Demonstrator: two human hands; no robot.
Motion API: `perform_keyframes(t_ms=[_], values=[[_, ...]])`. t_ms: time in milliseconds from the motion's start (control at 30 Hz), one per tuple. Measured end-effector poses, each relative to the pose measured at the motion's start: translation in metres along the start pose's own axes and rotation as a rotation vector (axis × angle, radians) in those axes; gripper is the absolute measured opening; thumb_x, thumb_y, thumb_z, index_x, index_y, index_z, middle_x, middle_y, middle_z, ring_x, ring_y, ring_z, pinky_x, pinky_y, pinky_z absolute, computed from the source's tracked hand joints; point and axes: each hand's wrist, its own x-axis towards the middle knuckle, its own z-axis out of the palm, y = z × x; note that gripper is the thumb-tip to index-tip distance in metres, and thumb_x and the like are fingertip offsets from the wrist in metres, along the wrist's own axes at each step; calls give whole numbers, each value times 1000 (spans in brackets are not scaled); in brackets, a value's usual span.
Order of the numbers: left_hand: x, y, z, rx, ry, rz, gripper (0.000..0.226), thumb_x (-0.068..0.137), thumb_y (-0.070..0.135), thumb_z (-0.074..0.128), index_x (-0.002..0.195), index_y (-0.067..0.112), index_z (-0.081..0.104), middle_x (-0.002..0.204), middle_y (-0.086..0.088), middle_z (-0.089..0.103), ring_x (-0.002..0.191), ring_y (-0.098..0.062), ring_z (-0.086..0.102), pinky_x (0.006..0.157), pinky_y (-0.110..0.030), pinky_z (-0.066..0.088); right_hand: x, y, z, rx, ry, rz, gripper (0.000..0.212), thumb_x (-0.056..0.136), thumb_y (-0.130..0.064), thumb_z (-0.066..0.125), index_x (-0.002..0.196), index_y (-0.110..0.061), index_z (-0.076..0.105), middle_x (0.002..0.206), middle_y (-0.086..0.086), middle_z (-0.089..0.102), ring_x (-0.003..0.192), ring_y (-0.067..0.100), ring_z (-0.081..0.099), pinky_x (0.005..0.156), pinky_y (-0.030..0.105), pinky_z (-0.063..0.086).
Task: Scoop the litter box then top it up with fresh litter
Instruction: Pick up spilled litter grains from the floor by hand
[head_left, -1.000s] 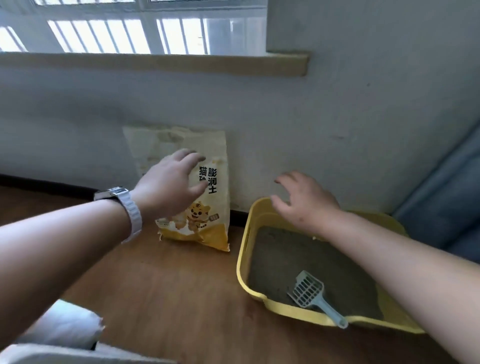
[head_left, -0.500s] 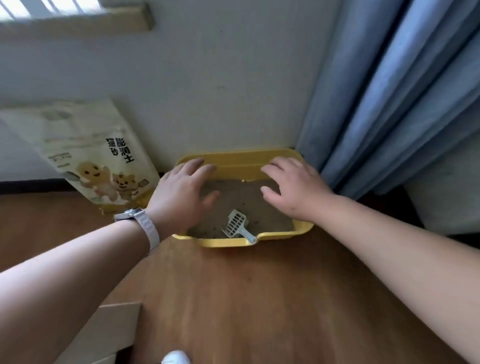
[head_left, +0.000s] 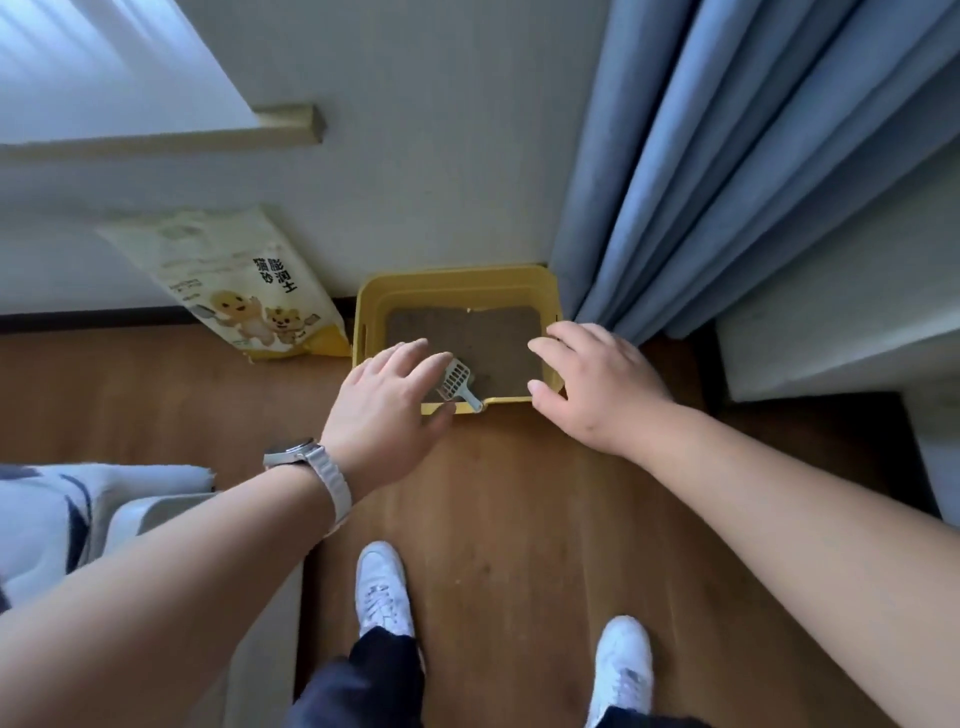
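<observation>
Wood floor (head_left: 519, 493) along a white wall. Left to right: one litter bag (head_left: 234, 291) leans on the wall, sealed as far as we can tell. Our left hand (head_left: 387, 410), one watch (head_left: 296, 449) at the wrist, was up by that bag a second ago. Now it is over the near left corner of the one yellow litter box (head_left: 457, 275), fingers apart, gripping nothing. One scoop (head_left: 457, 382) lies in the grey litter (head_left: 467, 338), handle on the near rim, just beside those fingertips; touching or not, we cannot tell. Our right hand (head_left: 597, 384) is at the near right rim, fingers spread, slightly bent, empty. One blue curtain (head_left: 727, 182) hangs right of the box. Two white shoes (head_left: 382, 587) are newly in view. Our read: bag left for later, scooping comes first, scoop not yet picked up.
</observation>
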Motion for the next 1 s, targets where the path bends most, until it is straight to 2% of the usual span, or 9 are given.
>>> perform_keyframes(t_ms=[100, 267, 467, 733, 900, 1000], values=[[-21, 15, 6, 5, -21, -23, 55, 89, 43, 60, 139, 24, 49, 146, -6, 47, 134, -30, 44, 105, -45, 39, -24, 3, 6, -10, -31, -19, 49, 93, -45, 46, 136, -22, 48, 143, -1, 43, 132, 22, 37, 106, 41, 35], [-74, 41, 25, -39, -77, -181, 57, 89, 44, 60, 140, 25, 47, 148, -7, 45, 135, -29, 42, 107, -46, 38, -65, 8, 23, -8, -109, -53, 49, 93, -46, 45, 135, -22, 48, 144, 0, 42, 132, 23, 36, 106, 41, 33], [-139, 62, 28, -57, -69, -262, 58, 84, 49, 49, 133, 20, 56, 141, -12, 52, 128, -33, 50, 103, -46, 43, -105, 3, 26, -47, -121, -136, 53, 88, -48, 43, 130, -19, 55, 139, 6, 50, 128, 27, 43, 101, 41, 36], [-198, 46, 18, -11, -84, -192, 62, 88, 56, 35, 141, 27, 49, 149, -7, 45, 138, -29, 41, 111, -49, 35, -153, -38, 29, -41, -99, -115, 58, 84, -51, 36, 124, -17, 61, 127, 8, 59, 117, 30, 54, 95, 43, 45], [-237, 24, 10, -54, -19, -162, 59, 88, 51, 46, 140, 25, 50, 148, -8, 46, 138, -30, 40, 112, -49, 33, -185, -78, 41, -82, -101, -35, 51, 93, -48, 46, 136, -21, 50, 142, 3, 46, 131, 25, 40, 105, 41, 34], [-263, 6, -1, -57, 6, -135, 60, 89, 55, 39, 140, 26, 50, 148, -8, 47, 138, -29, 41, 112, -48, 33, -206, -111, 45, -85, -93, 4, 50, 94, -47, 45, 138, -22, 47, 145, 1, 42, 134, 23, 35, 107, 39, 31]])
